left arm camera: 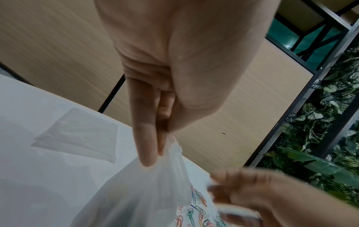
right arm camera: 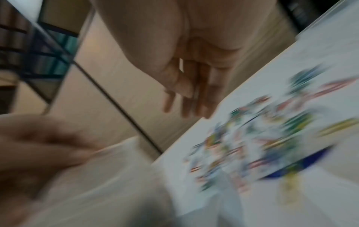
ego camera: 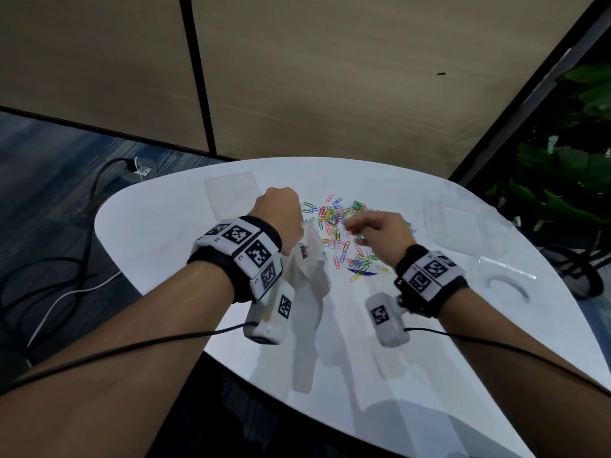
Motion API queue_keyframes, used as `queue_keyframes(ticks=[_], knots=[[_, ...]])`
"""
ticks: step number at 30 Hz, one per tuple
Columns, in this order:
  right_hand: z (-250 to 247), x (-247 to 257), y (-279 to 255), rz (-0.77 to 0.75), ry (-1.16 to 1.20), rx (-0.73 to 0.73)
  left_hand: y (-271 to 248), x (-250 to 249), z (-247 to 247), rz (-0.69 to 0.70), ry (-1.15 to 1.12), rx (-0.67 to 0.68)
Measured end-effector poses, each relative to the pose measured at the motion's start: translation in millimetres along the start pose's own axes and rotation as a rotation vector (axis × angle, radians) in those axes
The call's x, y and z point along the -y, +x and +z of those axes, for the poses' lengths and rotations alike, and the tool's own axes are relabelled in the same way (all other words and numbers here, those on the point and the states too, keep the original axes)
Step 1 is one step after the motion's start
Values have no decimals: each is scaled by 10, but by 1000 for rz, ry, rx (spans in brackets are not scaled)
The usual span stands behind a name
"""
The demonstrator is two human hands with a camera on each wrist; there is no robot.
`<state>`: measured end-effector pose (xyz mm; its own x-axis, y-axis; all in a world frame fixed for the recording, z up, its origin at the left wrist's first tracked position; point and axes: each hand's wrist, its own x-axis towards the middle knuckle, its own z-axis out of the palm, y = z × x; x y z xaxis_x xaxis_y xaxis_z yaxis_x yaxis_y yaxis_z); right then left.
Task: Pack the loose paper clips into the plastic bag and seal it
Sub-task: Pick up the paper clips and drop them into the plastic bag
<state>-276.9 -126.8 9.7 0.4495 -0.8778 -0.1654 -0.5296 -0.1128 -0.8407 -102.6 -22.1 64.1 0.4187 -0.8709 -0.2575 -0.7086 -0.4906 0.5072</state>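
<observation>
While left hand (left arm camera: pixel 155 95) pinches plastic bag (left arm camera: pixel 139 192) by its top, bag hangs above white table (ego camera: pixel 158 233). Right hand (ego camera: pixel 377 229), fingers relaxed and holding nothing, hovers over paper clips (ego camera: pixel 337 223) scattered just beside.

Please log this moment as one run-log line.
left hand: pinches translucent plastic bag | right hand: open above loose coloured paper clips | white round table | bag unsealed
</observation>
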Motion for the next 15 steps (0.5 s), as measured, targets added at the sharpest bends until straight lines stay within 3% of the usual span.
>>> queue_keyframes(ticks=[3, 5, 6, 8, 11, 15], knots=[[-434, -646, 104, 366, -564, -9, -5, 29, -23, -3, -2, 7], [-570, -1017, 40, 606, -744, -4, -3, 53, -36, 0, 18, 9], [-566, -1154, 3, 646, -795, -3, -1, 65, -41, 0, 24, 6], [-446, -1280, -46, 655, -823, 3, 9, 86, -52, -7, 12, 2], [-140, -1214, -23, 538, -704, -82, 21, 128, -58, -14, 11, 2], [219, -1015, -12, 405, -659, 14, 43, 189, -57, -25, -5, -1]])
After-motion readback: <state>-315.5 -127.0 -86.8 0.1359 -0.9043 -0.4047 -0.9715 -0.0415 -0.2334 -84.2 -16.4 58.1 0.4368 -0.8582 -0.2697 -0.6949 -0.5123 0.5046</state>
